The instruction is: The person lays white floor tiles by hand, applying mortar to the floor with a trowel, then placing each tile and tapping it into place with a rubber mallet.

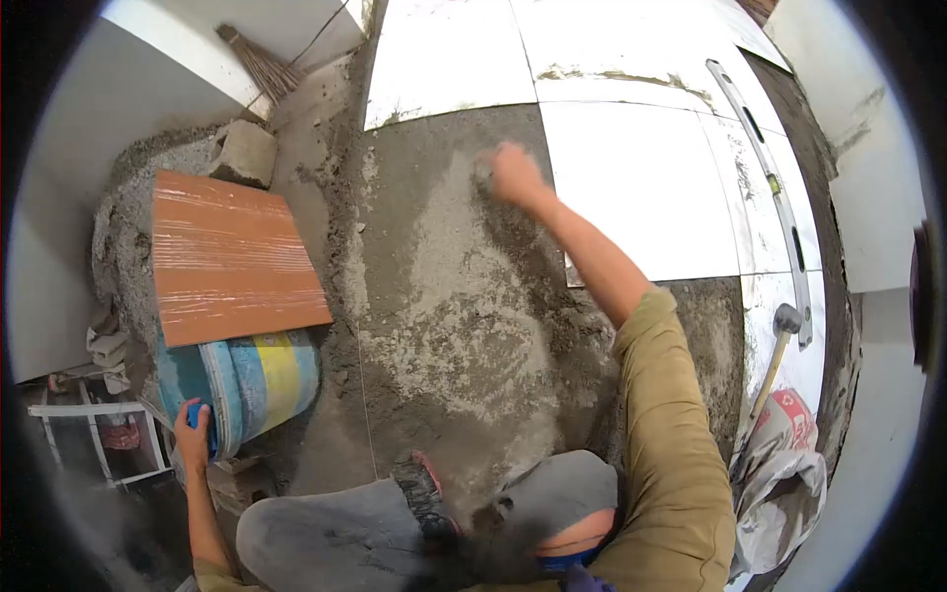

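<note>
With fingers curled over its rim, my left hand (192, 434) grips a tilted blue bucket (227, 390) with a yellow band, at the lower left. My right hand (515, 176) is stretched forward over the grey mortar bed (434, 257), just left of the laid white tiles (641, 187). It looks closed and is slightly blurred by motion; a greyish patch shows at its fingers, and I cannot make out what it is. A paler, powdery area covers the middle of the mortar. An orange-brown tile (232, 257) rests just behind the bucket, partly covering it.
A spirit level (774, 192) and a mallet (772, 365) lie on the tiles at right, beside a white and red sack (784, 434). A concrete block (244, 153) and a twig broom (261, 64) stand near the left wall. A string (366, 414) runs along the floor.
</note>
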The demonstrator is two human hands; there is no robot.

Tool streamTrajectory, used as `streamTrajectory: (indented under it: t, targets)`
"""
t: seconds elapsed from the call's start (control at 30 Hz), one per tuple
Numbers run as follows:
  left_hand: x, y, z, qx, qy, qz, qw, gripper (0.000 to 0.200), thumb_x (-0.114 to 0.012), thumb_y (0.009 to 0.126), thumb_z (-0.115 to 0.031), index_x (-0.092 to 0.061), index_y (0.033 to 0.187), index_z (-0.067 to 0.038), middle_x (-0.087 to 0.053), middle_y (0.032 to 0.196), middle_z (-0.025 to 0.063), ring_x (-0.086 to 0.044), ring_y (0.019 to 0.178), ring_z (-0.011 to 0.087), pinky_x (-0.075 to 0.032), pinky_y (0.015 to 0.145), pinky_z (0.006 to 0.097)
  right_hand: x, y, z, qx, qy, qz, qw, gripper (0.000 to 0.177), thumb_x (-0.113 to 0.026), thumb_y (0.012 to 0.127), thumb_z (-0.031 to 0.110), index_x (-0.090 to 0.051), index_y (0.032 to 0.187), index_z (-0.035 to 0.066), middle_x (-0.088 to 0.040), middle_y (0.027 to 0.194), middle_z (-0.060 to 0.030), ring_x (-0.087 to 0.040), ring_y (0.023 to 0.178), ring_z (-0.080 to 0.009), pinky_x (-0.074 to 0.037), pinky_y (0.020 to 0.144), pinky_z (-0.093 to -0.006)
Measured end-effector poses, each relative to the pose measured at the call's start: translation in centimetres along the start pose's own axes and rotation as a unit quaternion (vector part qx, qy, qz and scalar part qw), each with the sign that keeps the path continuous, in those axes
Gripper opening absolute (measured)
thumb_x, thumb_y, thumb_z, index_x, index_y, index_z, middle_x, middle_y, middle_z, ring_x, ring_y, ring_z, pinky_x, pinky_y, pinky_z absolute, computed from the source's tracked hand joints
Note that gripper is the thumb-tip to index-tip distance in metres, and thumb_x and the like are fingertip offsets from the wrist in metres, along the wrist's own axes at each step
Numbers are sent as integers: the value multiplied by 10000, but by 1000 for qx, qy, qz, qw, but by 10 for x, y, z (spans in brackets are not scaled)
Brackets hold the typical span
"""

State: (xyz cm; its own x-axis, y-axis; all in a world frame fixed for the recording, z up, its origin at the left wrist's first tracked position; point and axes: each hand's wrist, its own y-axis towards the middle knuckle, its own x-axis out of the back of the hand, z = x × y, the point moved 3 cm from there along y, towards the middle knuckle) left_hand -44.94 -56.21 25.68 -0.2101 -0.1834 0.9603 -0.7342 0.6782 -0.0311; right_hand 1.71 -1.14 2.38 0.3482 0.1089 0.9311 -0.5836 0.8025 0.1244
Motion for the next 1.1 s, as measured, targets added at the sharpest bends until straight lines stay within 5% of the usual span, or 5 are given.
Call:
streamTrajectory:
  t: [0.53, 0.67, 0.77, 0.83, 1.1]
  targets:
    - [13, 22, 116, 19, 8, 7, 1000, 314, -558, 967, -104, -588, 1265, -11, -594, 1234, 121, -538, 1144, 245, -383, 1015, 349, -11, 101, -192, -33, -152, -7, 988, 650, -544, 836, 58, -497, 1441, 289, -627, 937, -222, -645, 778, -329, -544, 763, -401]
    - [22, 23, 150, 47, -15, -23, 999, 408, -508, 921, 15, -540, 1327, 18, -551, 1359, 159, -490, 1281, 279, -323, 1112, 383, -20, 114, -248, -24, 219, 7, 975, 489, -476, 875, -46, -610, 1322, 97, -612, 639, -24, -409, 487, -94, -334, 431, -290]
    - [31, 29, 187, 15, 46, -23, 999, 455, -550, 924, -13, -504, 1375, 30, -537, 1387, 154, -521, 1247, 269, -376, 1082, 377, -32, 109, -277, -69, 653, 109, 746, 477, -466, 805, -94, -684, 1201, 61, -591, 666, -2, -396, 506, -50, -308, 436, -256]
    - [34, 30, 189, 49, -10, -8, 999, 493, -581, 924, -41, -480, 1401, 31, -531, 1398, 152, -541, 1222, 261, -413, 1049, 368, -37, 117, -276, -114, 311, 38, 943, 409, -544, 812, -30, -702, 1174, 72, -648, 698, -79, -515, 524, -150, -416, 483, -315]
    - [34, 29, 179, 117, -49, 22, 992, 598, -636, 930, -131, -413, 1463, 25, -516, 1417, 144, -586, 1157, 230, -488, 958, 342, -7, 102, -214, 70, -30, -56, 996, 394, -621, 786, 66, -737, 1146, 172, -691, 872, -229, -619, 672, -342, -509, 671, -423]
